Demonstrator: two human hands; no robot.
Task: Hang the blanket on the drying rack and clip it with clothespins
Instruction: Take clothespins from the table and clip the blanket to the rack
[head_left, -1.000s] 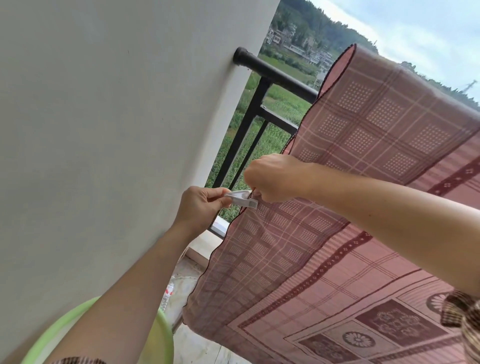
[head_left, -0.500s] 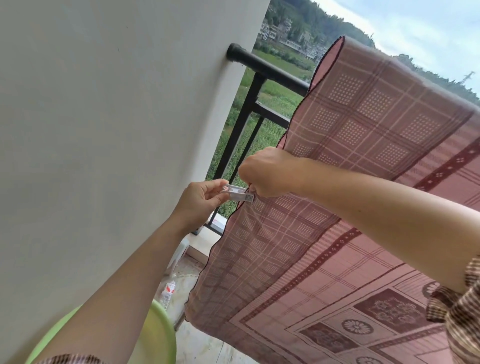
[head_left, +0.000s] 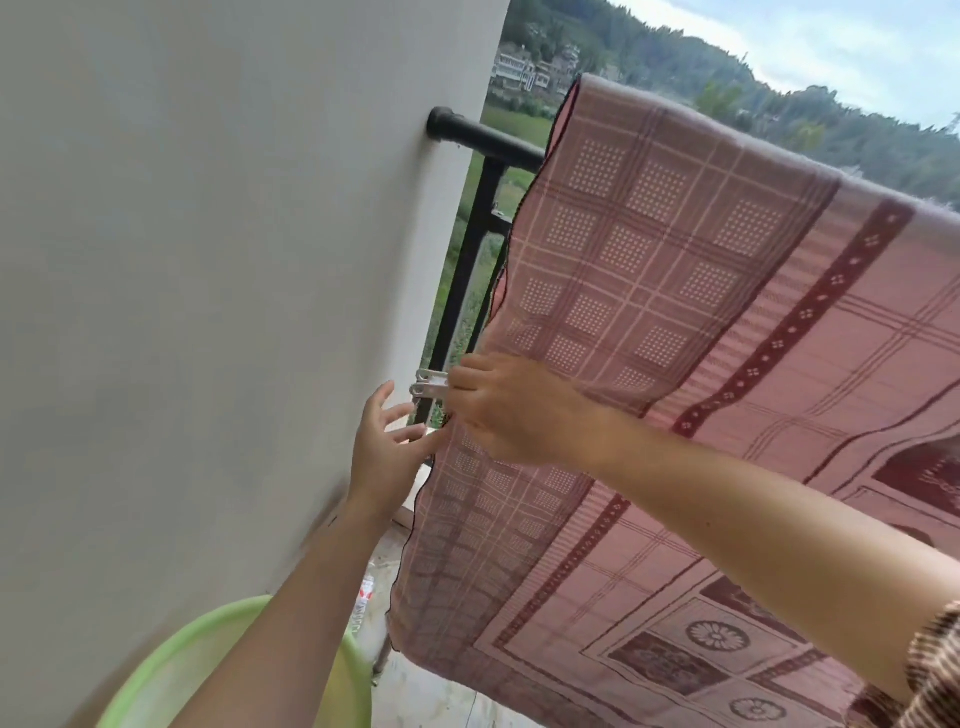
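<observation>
Nearest, a green basin (head_left: 171, 670) sits low at the left. Above it the left hand (head_left: 387, 447) is spread and holds nothing. Its fingertips are just beside the blanket's side edge, though I cannot tell if they touch it.

Just past it, the right hand (head_left: 511, 410) has its fingers curled, pinching a pale pin (head_left: 430, 385) at that same edge. That hand hides the pin's mouth, so I cannot tell whether it bites the cloth yet.

The blanket (head_left: 701, 312) hangs draped over the black rail (head_left: 483, 137), which juts from the wall (head_left: 208, 260). Hills (head_left: 779, 104) lie beyond.

The step looks like clipping the 2 hanging layers together. To do it well:
- Draw the edge taut with the left hand and line up both layers.
- Squeeze the pin wide and push it past the hem — not onto the very lip.
- Let go slowly.
</observation>
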